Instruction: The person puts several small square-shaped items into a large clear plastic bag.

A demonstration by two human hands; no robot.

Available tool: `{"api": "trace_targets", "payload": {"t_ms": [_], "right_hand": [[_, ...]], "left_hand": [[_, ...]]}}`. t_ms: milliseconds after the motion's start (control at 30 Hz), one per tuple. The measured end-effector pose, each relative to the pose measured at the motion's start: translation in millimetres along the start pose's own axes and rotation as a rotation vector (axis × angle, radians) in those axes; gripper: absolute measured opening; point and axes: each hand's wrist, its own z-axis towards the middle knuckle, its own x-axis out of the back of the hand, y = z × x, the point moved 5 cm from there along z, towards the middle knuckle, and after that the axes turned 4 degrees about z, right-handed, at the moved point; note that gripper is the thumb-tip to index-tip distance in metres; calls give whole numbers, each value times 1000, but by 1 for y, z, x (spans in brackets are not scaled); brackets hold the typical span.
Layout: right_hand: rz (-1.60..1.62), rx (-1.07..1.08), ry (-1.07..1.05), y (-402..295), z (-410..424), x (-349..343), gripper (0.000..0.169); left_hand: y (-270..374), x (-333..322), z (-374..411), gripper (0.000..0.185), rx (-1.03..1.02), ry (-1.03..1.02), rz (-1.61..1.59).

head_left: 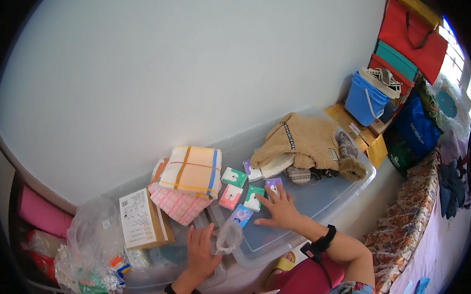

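Note:
My right hand (282, 212) is spread over a clear plastic bin lid, its fingertips overlapping a purple tissue pack (273, 183) and the edge of a green pack (253, 198). Beside them lie a pink pack (230, 196), another green pack (234, 177), a second purple pack (252, 171) and a blue pack (241, 215). Lower left, my left hand (201, 249) has its fingers stretched out and thumb apart. A crumpled clear plastic wrapper (229, 237) lies against its thumb side; whether the hand grips it cannot be told.
Folded checked towels (192, 170) and a cardboard box (143, 221) sit at left, near plastic bags (94, 231). A tan fleece garment (302, 139) covers the lid's far end. Beyond stand a blue bucket (365, 99) and stacked boxes. A bed with a floral skirt (408, 199) borders the right.

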Motion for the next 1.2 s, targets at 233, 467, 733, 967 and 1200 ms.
{"api": "trace_targets", "payload": {"t_ms": [233,467,733,967,1200], "right_hand": [[79,197,5,-31,18,43,80],[44,243,70,-25,100,7,92],[21,151,-93,-27,121,-14,92],[-27,274,-86,-29,93,-10,91],[-21,322,-80,-40,56,-4,92]], "left_hand": [[-9,-3,0,83,35,-22,19],[-4,-5,12,81,-3,27,28],[-20,-11,10,87,21,-85,26],[-17,-13,15,87,17,-109,13],[-8,13,7,86,-29,-89,39]]}}
